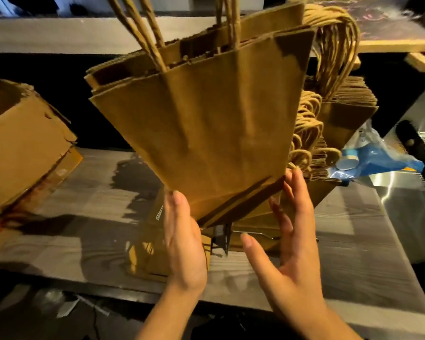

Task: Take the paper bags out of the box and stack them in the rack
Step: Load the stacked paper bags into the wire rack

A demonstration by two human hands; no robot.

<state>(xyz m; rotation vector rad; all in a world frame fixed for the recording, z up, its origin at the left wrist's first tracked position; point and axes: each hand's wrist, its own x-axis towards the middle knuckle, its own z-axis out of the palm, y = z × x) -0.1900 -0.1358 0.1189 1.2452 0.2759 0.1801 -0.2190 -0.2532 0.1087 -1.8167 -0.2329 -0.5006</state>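
Note:
A bundle of flat brown paper bags with twisted handles stands upright in the middle, fanned out at the top, its bottom edge down in the black wire rack. My left hand presses flat against the bundle's lower left side, fingers straight. My right hand is flat against the lower right side, thumb spread away. More stacked bags with looped handles sit behind on the right. The cardboard box lies at the left.
The rack stands on a grey wood-grain counter. A blue plastic bag with a lid lies to the right, beside a shiny metal surface. A wooden shelf edge runs along the top right. Paper scraps lie on the floor below.

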